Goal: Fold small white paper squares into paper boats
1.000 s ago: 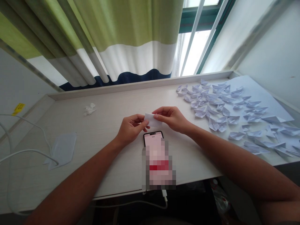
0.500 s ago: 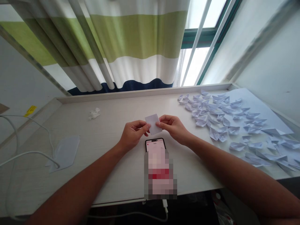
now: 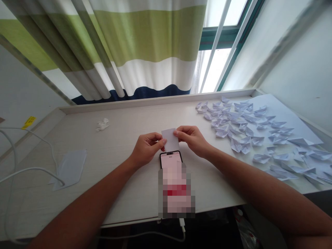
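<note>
A small white sheet of paper (image 3: pixel 170 140) is held up between my two hands, just beyond the phone's top edge. My left hand (image 3: pixel 149 148) pinches its left edge between thumb and fingers. My right hand (image 3: pixel 191 139) grips the upper right corner, thumb on the near face. Below the paper lies a phone (image 3: pixel 172 164) with a lit pink screen, its lower part blurred out. Whether the paper has a fold in it I cannot tell.
Many folded paper boats (image 3: pixel 233 121) cover the right side of the white desk (image 3: pixel 124 121), some on a large white sheet (image 3: pixel 282 107). Crumpled tissue (image 3: pixel 103 125) lies at the back left. Flat paper pieces (image 3: pixel 70 169) and white cables (image 3: pixel 33 169) are at left.
The paper has turned from a tilt to nearly upright, and my right fingers have moved up to its top right corner. The whole view has shifted slightly.
</note>
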A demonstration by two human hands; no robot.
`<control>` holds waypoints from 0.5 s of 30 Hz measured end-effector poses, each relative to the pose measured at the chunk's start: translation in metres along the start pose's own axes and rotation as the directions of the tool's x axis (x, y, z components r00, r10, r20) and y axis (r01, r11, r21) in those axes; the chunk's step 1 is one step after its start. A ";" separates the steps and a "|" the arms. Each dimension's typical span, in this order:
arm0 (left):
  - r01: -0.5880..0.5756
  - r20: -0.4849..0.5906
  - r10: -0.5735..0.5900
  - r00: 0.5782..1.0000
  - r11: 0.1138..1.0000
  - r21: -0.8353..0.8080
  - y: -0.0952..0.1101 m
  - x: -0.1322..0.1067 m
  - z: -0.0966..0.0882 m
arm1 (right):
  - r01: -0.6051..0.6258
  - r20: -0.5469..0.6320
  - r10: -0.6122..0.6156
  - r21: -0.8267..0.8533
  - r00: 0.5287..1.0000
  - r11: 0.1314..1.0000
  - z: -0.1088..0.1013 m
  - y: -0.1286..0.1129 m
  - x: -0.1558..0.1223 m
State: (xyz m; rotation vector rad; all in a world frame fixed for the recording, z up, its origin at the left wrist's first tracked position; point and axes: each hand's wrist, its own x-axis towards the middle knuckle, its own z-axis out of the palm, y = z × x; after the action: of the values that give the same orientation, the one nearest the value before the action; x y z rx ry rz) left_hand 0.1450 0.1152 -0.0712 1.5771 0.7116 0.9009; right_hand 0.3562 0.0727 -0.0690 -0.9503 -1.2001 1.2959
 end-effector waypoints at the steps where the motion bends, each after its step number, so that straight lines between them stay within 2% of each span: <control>1: 0.001 0.019 -0.001 1.000 1.000 -0.003 0.000 0.000 -0.001 | 0.011 -0.003 -0.011 -0.007 1.000 1.000 0.000 0.000 0.000; 5: -0.006 0.050 0.007 0.999 1.000 -0.016 -0.002 0.002 -0.003 | 0.091 -0.024 -0.092 -0.064 0.995 0.994 0.001 0.000 0.000; 9: -0.011 -0.012 0.011 1.000 1.000 -0.012 -0.002 0.003 -0.003 | 0.092 -0.018 -0.094 -0.079 0.995 0.993 0.002 0.003 -0.001; 12: -0.023 -0.061 0.023 0.998 1.000 0.002 0.000 0.003 -0.003 | 0.088 0.014 -0.086 -0.173 0.996 0.981 0.003 0.004 -0.002; 15: -0.016 -0.049 0.016 0.999 1.000 -0.020 0.001 0.002 -0.002 | 0.121 0.019 -0.120 -0.248 0.993 0.961 0.003 0.004 -0.004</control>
State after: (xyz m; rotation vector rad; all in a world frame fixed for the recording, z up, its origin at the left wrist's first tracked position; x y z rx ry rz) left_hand 0.1445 0.1180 -0.0695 1.5492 0.7232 0.9587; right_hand 0.3532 0.0691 -0.0731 -1.0364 -1.4246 1.0678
